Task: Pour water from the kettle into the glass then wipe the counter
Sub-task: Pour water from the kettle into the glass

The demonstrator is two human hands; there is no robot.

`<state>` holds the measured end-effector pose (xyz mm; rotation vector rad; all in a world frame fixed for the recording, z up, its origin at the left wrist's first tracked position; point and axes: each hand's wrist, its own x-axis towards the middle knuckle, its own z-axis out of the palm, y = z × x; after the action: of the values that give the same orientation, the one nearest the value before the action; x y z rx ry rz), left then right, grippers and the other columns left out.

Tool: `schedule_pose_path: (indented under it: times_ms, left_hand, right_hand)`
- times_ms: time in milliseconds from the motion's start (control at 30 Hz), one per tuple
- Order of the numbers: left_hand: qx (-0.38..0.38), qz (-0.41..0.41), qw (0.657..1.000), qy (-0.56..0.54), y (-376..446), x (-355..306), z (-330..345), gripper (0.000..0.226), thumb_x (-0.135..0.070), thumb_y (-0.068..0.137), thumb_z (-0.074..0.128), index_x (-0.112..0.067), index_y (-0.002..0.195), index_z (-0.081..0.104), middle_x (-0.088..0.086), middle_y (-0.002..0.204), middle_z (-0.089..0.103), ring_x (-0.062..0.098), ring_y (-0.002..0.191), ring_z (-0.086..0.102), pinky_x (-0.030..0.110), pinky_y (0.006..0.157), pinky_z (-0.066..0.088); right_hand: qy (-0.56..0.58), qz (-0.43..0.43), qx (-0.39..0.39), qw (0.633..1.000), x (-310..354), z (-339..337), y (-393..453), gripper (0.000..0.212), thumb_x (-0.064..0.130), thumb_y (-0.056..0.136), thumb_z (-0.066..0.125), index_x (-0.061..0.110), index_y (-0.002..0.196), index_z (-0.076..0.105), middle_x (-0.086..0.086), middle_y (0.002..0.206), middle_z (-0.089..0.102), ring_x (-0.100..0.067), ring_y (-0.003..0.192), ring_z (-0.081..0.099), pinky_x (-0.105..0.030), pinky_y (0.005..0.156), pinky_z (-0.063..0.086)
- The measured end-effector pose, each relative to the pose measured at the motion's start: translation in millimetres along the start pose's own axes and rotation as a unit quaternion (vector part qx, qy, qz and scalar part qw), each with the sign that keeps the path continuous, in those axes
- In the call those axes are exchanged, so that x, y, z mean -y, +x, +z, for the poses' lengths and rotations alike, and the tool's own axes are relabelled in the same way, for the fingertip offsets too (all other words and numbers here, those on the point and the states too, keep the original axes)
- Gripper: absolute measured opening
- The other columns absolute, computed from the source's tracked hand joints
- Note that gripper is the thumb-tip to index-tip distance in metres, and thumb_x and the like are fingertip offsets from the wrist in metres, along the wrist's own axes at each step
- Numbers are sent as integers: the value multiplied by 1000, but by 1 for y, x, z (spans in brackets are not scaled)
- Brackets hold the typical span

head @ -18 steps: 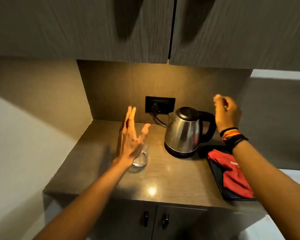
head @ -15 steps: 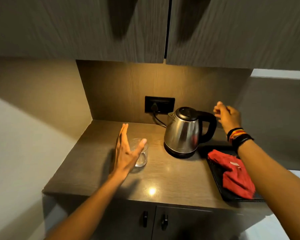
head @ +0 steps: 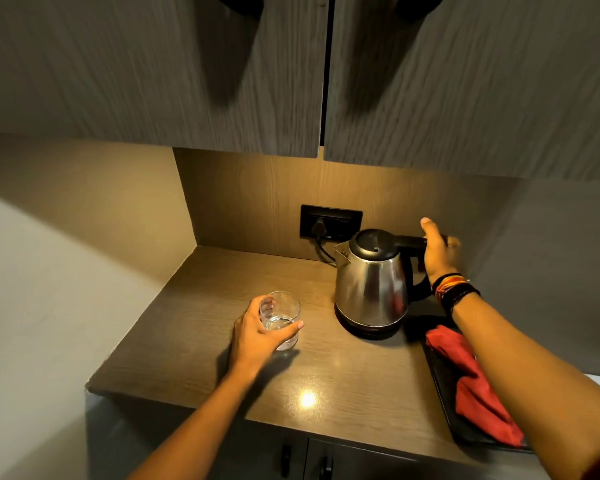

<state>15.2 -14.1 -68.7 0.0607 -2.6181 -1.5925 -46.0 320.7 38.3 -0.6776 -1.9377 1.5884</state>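
A steel kettle (head: pixel 371 289) with a black lid stands upright on its black base at the back of the brown counter (head: pixel 343 382). My right hand (head: pixel 439 252) is wrapped around the kettle's black handle, thumb raised. A short clear glass (head: pixel 284 306) with a little water in it stands on the counter, left of the kettle. My left hand (head: pixel 257 337) grips the glass from the left and front. A red cloth (head: pixel 471 386) lies on a black tray (head: pixel 444 396) at the right, partly hidden by my right forearm.
Wall cupboards (head: pixel 222 81) hang low over the counter. A black socket (head: pixel 329 221) on the back wall holds the kettle's plug and cord. A side wall closes the niche on the left. Cupboard doors with black handles (head: pixel 286 460) sit below the counter's front edge.
My left hand dropped from a raised open pose and closed around the glass. My right hand moved left and down onto the kettle's handle.
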Motion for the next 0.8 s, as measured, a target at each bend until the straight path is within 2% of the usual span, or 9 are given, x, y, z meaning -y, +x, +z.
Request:
schedule_pose_path:
  times_ms: [100, 167, 233, 333, 400, 500, 667, 800]
  left_hand:
    - [0, -2, 1000, 0, -1, 0, 0, 106, -83, 44, 77, -27, 131, 57, 1, 125, 70, 21, 113, 67, 45, 95, 61]
    - [-4, 1, 1000, 4, -1, 0, 0, 102, -78, 47, 80, -25, 131, 58, 1, 124, 71, 21, 113, 67, 46, 94, 61]
    - [-8, 4, 1000, 0, -1, -1, 0, 99, -73, 49, 83, -25, 132, 58, 0, 123, 71, 20, 112, 67, 44, 94, 61]
    - [-13, 14, 1000, 9, -4, -3, -2, 96, -67, 53, 87, -26, 135, 57, -1, 127, 70, 18, 114, 66, 41, 94, 61]
    - [-13, 25, 1000, 10, -5, -4, -5, 99, -69, 53, 85, -26, 138, 56, -2, 129, 70, 17, 115, 66, 40, 93, 62]
    - [-13, 30, 999, 5, -5, -8, -7, 103, -77, 49, 80, -29, 136, 57, -4, 126, 72, 15, 111, 68, 39, 91, 63]
    - [-9, 36, 999, 10, -4, -6, -9, 102, -75, 49, 81, -27, 136, 58, -3, 124, 73, 17, 110, 69, 40, 91, 63]
    - [-1, 38, 999, 0, -5, -3, -9, 98, -67, 53, 87, -25, 136, 58, -3, 126, 72, 17, 112, 68, 42, 93, 61]
  right_hand:
    - [-17, -95, 68, 993, 24, 13, 0, 57, 43, 90, 66, 17, 45, 43, 13, 38, 40, -4, 43, 41, -34, 60, 35]
    - [-28, -151, 102, 983, 40, 23, -1, 63, 30, 94, 67, 21, 39, 36, 13, 32, 28, -4, 36, 30, -30, 53, 28]
    - [-58, -181, 113, 975, 54, 29, -5, 67, 29, 95, 67, 21, 37, 33, 13, 32, 25, -4, 35, 26, -27, 48, 25]
    - [-139, -217, 104, 961, 68, 31, -12, 69, 43, 92, 64, 14, 38, 33, 9, 35, 26, -12, 42, 29, -30, 50, 27]
    - [-186, -237, 110, 947, 75, 33, -19, 70, 51, 91, 59, 11, 38, 36, 2, 43, 31, -22, 48, 34, -33, 53, 31]
    - [-246, -257, 122, 927, 86, 38, -26, 71, 58, 88, 53, 7, 41, 38, -5, 46, 32, -26, 50, 33, -36, 55, 33]
    - [-276, -299, 151, 901, 97, 47, -40, 69, 61, 85, 52, 10, 41, 42, 1, 41, 26, -22, 48, 29, -32, 52, 30]
    - [-290, -333, 176, 880, 103, 52, -49, 71, 50, 94, 57, 14, 37, 36, 8, 33, 28, -9, 36, 28, -25, 47, 28]
